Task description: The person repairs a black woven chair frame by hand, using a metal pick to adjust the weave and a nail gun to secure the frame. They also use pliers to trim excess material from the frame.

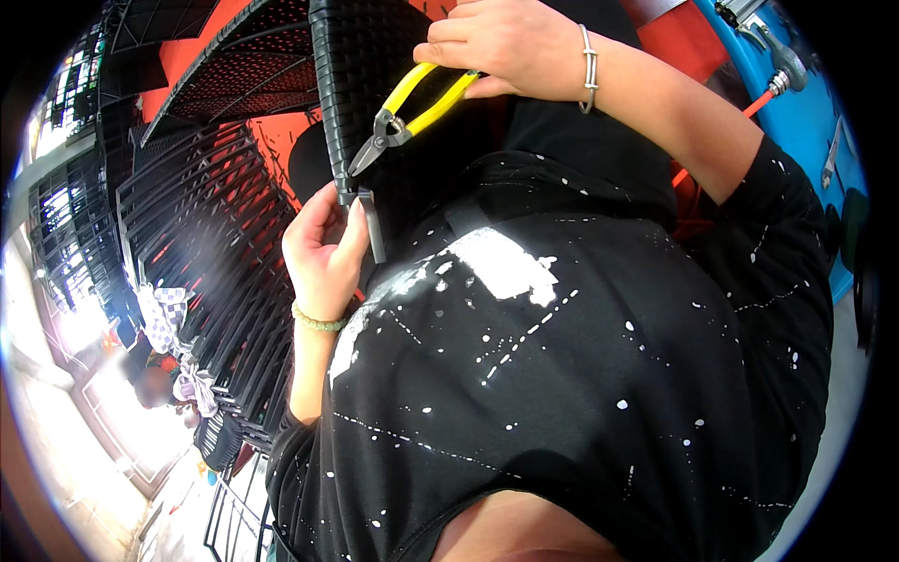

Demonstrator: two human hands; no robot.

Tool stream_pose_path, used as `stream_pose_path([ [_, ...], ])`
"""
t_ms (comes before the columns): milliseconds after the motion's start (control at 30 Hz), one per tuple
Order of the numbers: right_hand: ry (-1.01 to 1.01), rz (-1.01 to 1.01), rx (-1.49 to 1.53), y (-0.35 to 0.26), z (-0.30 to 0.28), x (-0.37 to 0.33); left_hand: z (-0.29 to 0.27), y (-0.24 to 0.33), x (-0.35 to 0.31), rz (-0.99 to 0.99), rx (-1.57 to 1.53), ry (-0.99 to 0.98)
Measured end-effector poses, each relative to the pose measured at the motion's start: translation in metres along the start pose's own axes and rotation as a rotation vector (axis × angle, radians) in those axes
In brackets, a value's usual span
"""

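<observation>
My right hand (510, 47) is closed round the yellow handles of a pair of snips (401, 112). Their short metal blades point down and left, close beside the wrapped edge of a black woven wicker piece (328, 89). At the lower end of that edge, my left hand (323, 248) pinches the corner between thumb and fingers. A flat grey leg or bar end (374, 227) sticks out past the thumb. Whether a loose strand lies between the left fingers is hidden.
Stacked black metal frames (206, 253) stand on the left, over an orange-red surface (273, 140). A blue table (801, 122) at the upper right bears an air tool (782, 61) with a red hose (757, 105). A person (157, 384) appears far off, lower left.
</observation>
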State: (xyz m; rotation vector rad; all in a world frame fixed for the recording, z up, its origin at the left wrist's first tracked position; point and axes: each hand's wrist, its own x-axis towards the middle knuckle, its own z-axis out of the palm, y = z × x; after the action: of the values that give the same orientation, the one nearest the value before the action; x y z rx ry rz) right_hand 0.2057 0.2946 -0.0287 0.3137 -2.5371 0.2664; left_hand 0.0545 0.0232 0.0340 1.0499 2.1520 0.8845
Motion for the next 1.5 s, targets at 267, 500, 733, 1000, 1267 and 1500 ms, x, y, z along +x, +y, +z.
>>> stream_pose_path([
  [267, 0.005, 0.186, 0.135, 0.0, 0.004, -0.009, 0.003, 0.004, 0.004, 0.01, -0.069, -0.003],
  [500, 0.039, 0.46, 0.183, -0.021, -0.001, -0.023, 0.007, 0.007, 0.006, 0.032, -0.201, 0.034],
  [733, -0.05, 0.374, 0.201, -0.028, 0.009, -0.034, 0.008, 0.002, 0.007, 0.055, -0.215, 0.027],
  [1000, -0.062, 0.335, 0.208, -0.026, 0.009, -0.02, 0.007, 0.003, 0.007, 0.05, -0.18, 0.04],
  [1267, -0.047, 0.255, 0.058, -0.026, 0.002, -0.01, 0.006, 0.006, 0.007, 0.084, -0.173, 0.041],
  [1500, -0.073, 0.257, 0.117, -0.03, 0.0, -0.013, 0.006, 0.008, 0.007, 0.082, -0.171, 0.033],
])
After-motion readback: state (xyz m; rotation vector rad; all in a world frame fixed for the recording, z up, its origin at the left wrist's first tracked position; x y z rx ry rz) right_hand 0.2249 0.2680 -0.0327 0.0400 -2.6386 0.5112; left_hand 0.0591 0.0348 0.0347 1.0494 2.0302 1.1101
